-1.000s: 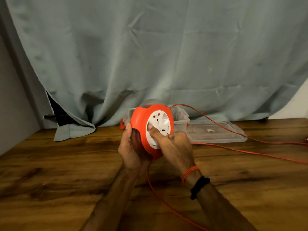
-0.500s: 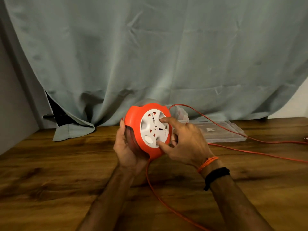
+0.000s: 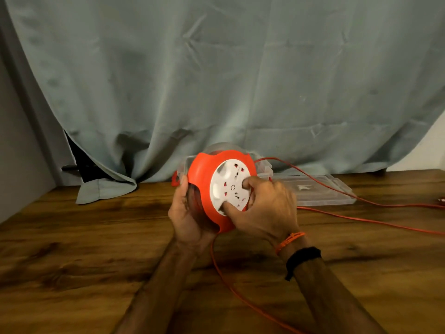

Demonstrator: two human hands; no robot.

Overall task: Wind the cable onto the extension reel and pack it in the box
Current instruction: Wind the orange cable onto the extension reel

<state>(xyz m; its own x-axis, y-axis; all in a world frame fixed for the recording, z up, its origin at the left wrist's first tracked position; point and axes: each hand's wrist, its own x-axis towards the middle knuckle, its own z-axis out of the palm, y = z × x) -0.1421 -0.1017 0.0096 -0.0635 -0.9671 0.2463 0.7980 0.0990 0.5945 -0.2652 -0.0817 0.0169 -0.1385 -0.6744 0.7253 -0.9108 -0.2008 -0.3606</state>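
Dim, warm indoor light is being cast from above and in front, leaving the wooden table (image 3: 72, 249) glossy in patches. Soft shadows are being thrown under the forearms and in the folds of the curtain (image 3: 216, 80). Edges are being bent by wide-angle distortion. Fine detail is being smeared by slight blur and compression.

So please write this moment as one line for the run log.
stage: winding | left hand: holds orange round plastic reel | right hand: fingers on white dial | orange cable: loose on table
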